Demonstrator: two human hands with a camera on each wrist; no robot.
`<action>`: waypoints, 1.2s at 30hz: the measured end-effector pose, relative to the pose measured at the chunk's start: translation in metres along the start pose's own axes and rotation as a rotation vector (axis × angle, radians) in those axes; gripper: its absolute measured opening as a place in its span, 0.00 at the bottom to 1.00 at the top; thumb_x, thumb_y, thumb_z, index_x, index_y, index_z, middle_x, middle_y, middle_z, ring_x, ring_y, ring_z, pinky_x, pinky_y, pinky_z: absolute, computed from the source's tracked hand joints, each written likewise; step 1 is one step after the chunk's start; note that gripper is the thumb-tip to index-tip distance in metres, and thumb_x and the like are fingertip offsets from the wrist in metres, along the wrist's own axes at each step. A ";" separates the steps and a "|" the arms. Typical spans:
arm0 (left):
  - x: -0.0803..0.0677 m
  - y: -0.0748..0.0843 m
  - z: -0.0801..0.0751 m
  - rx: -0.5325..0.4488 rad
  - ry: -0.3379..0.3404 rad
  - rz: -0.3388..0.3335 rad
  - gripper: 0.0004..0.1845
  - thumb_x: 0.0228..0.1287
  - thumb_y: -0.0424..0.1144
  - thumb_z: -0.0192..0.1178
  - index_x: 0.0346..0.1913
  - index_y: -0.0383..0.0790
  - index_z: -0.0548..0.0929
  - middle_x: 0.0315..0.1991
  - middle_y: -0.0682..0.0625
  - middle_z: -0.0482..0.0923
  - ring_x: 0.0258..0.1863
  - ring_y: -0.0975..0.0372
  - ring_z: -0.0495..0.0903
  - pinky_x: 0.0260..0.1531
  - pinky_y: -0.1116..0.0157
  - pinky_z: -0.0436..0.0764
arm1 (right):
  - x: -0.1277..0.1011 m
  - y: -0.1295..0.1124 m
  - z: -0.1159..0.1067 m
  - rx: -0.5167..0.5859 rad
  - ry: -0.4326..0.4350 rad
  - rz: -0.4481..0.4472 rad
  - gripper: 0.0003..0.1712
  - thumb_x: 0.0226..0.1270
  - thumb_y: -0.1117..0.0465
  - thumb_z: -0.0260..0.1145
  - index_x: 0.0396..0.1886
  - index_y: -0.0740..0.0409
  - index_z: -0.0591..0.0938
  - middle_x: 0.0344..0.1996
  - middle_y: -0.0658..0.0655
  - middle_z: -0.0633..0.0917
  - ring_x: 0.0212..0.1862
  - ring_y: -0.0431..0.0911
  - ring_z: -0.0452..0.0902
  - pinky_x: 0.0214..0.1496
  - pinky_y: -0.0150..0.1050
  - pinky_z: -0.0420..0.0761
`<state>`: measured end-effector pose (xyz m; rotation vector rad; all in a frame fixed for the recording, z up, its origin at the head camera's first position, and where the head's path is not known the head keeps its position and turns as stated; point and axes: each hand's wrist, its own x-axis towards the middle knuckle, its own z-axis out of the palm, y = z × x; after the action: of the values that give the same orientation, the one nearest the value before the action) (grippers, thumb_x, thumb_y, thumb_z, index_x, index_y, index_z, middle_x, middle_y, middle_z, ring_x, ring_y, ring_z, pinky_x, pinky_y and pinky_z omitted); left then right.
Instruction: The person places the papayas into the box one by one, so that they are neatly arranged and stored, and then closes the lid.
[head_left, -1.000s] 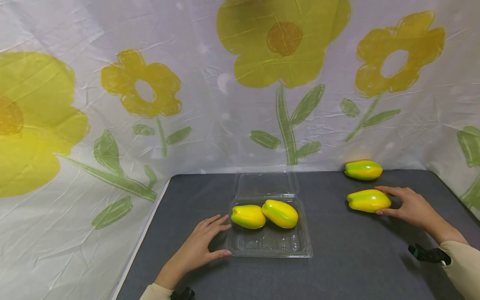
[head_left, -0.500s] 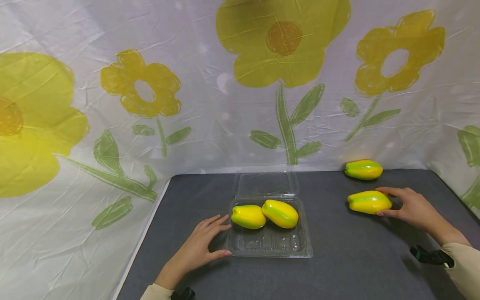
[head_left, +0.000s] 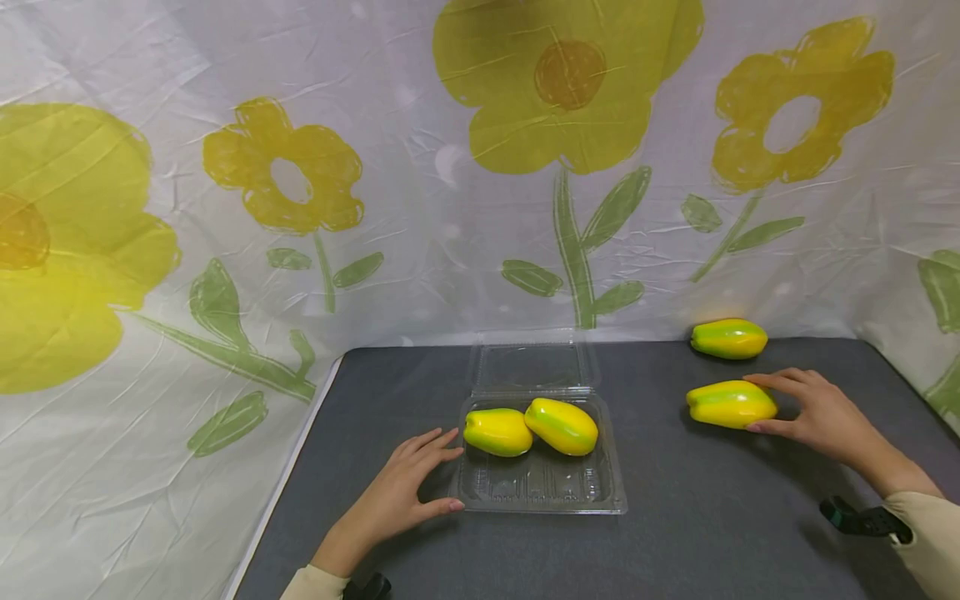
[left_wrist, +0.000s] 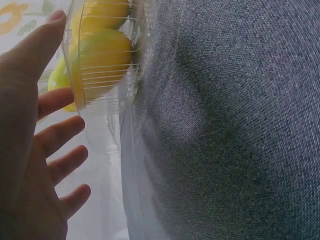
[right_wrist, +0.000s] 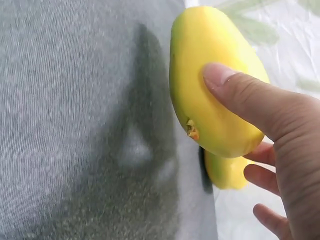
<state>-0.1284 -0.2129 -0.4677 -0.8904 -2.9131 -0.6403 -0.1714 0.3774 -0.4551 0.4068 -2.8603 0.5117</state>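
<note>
A clear plastic clamshell container (head_left: 540, 503) lies open on the dark grey table (head_left: 705, 517) and holds two yellow-green peppers (head_left: 497, 432) (head_left: 562, 426). My left hand (head_left: 405, 487) rests flat beside its left wall, with straight fingers and the thumb touching the plastic. The left wrist view has this hand (left_wrist: 30, 150) against the container (left_wrist: 107, 75). My right hand (head_left: 813, 412) grips a third pepper (head_left: 729, 404) at the right, thumb on its near side and fingers over the far side. In the right wrist view the thumb (right_wrist: 240, 95) presses that pepper (right_wrist: 200, 75).
A fourth pepper (head_left: 729, 338) lies at the table's back right edge, just behind the held one. The container's lid (head_left: 528, 367) lies open toward the back. A flower-printed cloth (head_left: 225, 250) hangs behind and to the left of the table.
My right hand has shifted the third pepper a little to the left. The left hand and the container have not moved.
</note>
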 end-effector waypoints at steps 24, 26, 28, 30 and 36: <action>0.001 0.000 -0.001 -0.022 -0.034 -0.030 0.43 0.55 0.71 0.60 0.70 0.53 0.73 0.77 0.53 0.60 0.77 0.47 0.58 0.71 0.38 0.60 | 0.011 -0.067 -0.005 0.015 -0.005 -0.004 0.43 0.44 0.42 0.81 0.60 0.56 0.81 0.52 0.69 0.83 0.49 0.60 0.74 0.41 0.61 0.75; 0.001 0.000 -0.001 -0.026 -0.034 -0.031 0.42 0.55 0.71 0.60 0.70 0.52 0.73 0.77 0.53 0.60 0.77 0.47 0.58 0.71 0.38 0.60 | 0.011 -0.072 -0.004 0.020 -0.004 -0.006 0.43 0.45 0.41 0.81 0.61 0.56 0.81 0.51 0.68 0.83 0.49 0.60 0.74 0.43 0.62 0.74; 0.001 0.000 -0.001 -0.029 -0.036 -0.033 0.42 0.55 0.70 0.61 0.70 0.52 0.73 0.77 0.53 0.60 0.77 0.47 0.58 0.71 0.38 0.60 | 0.011 -0.077 -0.003 0.026 0.001 -0.013 0.43 0.45 0.41 0.80 0.60 0.56 0.81 0.50 0.66 0.84 0.50 0.60 0.75 0.44 0.64 0.73; 0.000 0.000 0.000 -0.030 -0.040 -0.038 0.42 0.55 0.70 0.61 0.70 0.53 0.73 0.78 0.54 0.60 0.77 0.47 0.58 0.71 0.38 0.59 | 0.011 -0.082 -0.003 0.037 0.004 -0.020 0.42 0.45 0.41 0.80 0.60 0.55 0.81 0.49 0.65 0.85 0.50 0.60 0.75 0.45 0.65 0.72; 0.001 0.000 0.000 -0.037 -0.044 -0.042 0.42 0.55 0.70 0.62 0.70 0.53 0.72 0.78 0.55 0.59 0.78 0.48 0.57 0.72 0.38 0.59 | 0.012 -0.095 -0.001 0.053 0.031 -0.057 0.41 0.44 0.44 0.82 0.58 0.56 0.82 0.46 0.62 0.86 0.47 0.57 0.77 0.43 0.60 0.75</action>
<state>-0.1293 -0.2127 -0.4673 -0.8602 -2.9762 -0.6884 -0.1539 0.2898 -0.4216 0.4832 -2.8012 0.5797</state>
